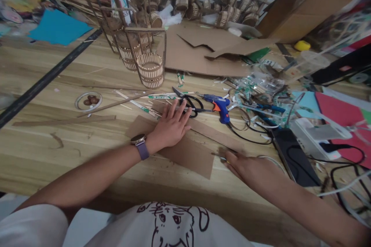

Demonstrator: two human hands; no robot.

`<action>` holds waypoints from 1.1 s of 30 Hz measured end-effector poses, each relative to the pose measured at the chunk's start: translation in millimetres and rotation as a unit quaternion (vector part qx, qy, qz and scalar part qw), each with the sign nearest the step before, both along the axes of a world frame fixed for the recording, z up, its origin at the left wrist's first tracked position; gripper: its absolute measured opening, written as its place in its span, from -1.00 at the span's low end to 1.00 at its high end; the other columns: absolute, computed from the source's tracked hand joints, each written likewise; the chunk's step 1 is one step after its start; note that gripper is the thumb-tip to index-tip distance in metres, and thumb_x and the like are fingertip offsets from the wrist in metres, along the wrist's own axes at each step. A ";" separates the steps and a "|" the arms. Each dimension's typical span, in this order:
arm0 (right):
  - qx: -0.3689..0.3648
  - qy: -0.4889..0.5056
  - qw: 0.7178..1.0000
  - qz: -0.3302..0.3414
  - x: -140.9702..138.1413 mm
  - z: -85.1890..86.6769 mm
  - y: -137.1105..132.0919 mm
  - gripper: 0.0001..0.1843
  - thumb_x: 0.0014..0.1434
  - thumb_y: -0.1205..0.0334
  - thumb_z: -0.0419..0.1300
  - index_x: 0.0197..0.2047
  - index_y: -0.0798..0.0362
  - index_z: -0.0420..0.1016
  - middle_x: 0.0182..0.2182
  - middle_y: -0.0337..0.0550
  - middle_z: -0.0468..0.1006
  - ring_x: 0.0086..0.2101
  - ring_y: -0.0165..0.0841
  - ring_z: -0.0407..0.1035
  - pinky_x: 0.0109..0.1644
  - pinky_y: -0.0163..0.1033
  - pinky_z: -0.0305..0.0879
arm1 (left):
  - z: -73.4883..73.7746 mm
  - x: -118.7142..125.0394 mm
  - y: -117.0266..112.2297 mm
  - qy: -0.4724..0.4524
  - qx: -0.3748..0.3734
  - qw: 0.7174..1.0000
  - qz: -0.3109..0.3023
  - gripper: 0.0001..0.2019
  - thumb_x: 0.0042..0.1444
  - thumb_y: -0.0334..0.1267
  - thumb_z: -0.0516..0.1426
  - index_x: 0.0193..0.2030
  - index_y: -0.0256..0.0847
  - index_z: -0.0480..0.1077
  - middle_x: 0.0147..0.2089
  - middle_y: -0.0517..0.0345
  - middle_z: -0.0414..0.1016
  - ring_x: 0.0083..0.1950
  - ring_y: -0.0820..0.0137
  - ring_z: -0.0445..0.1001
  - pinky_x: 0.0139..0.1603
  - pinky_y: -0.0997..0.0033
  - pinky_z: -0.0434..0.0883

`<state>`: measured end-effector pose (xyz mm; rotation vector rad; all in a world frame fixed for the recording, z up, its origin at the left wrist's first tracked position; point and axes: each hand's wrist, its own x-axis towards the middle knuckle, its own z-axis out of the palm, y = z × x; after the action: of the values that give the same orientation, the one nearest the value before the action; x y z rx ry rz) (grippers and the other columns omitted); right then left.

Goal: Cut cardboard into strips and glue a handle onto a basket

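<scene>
Cardboard strip [214, 134] lies slantwise on the wooden table [95, 139] in front of me, partly over a wider cardboard sheet [188, 158]. My left hand [173, 126] is laid flat on the cardboard, palm down, fingers spread apart and gripping nothing; its fingertips reach close to the scissors [185, 96]. A watch [142, 148] with a purple band is on the left wrist. My right hand [245, 166] is at the strip's right end, fingers together and closed on a slim tool [219, 157] whose tip points left, near the right edge of the sheet. The tool is blurred; I cannot tell its kind, nor whether it touches the cardboard.

Beyond the strip, the blue glue gun [222, 107] lies on its side just right of the scissors, its cable trailing right. Light sticks [149, 109] are scattered beyond my left hand. Farther left, a ring [76, 102] encloses several brown balls [92, 100]. A slatted basket [150, 71] stands upright within its tall frame, with similar ones behind it. To my right lies a dark phone [295, 158], beside a white power strip [314, 141] among cables.
</scene>
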<state>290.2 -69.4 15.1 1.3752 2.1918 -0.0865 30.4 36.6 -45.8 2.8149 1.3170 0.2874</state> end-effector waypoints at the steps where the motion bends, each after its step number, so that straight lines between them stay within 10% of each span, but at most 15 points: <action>1: 0.006 0.011 1.000 0.006 2.5 -2.2 -0.7 -0.81 0.40 0.28 0.04 -0.11 0.03 0.48 -0.41 -0.08 0.66 -0.54 -0.21 0.58 -0.62 -0.28 -0.20 | 0.1 0.0 -0.1 0.001 0.001 1.000 0.000 -0.38 0.43 -0.10 0.02 0.51 -0.36 0.04 0.57 -0.31 -0.14 0.55 -0.26 -0.20 0.44 -0.37 -0.03; 14: 0.032 0.074 0.996 0.021 39.3 6.3 -10.1 -0.80 0.40 0.25 0.01 -0.16 0.00 0.47 -0.51 -0.17 0.63 -0.56 -0.30 0.53 -0.56 -0.28 0.06 | 1.1 2.3 -1.5 0.004 0.009 1.000 0.001 -0.38 0.42 -0.10 0.03 0.51 -0.36 0.05 0.56 -0.32 -0.13 0.55 -0.29 -0.18 0.43 -0.40 -0.03; 24: -0.024 0.057 0.998 -0.029 -68.2 23.1 32.1 -0.71 0.47 0.11 -0.03 -0.06 0.04 0.46 -0.28 -0.04 0.72 -0.30 -0.20 0.63 -0.45 -0.28 0.18 | 0.1 1.6 -3.0 0.002 0.021 1.000 0.005 -0.38 0.42 -0.11 0.04 0.51 -0.36 0.06 0.56 -0.30 -0.11 0.55 -0.27 -0.18 0.43 -0.36 0.01; 33: -0.058 0.038 0.997 -0.037 -79.6 25.9 40.4 -0.67 0.49 0.12 -0.06 0.04 0.08 0.46 -0.20 0.04 0.71 -0.17 -0.12 0.62 -0.29 -0.20 0.39 | -0.2 2.0 -3.3 -0.006 0.024 1.000 0.005 -0.38 0.42 -0.11 0.03 0.51 -0.35 0.05 0.56 -0.32 -0.11 0.55 -0.26 -0.19 0.42 -0.37 0.01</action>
<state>210.6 -29.0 41.1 1.4083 2.1611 -0.2925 32.4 33.3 -46.0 2.8416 1.3402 0.3415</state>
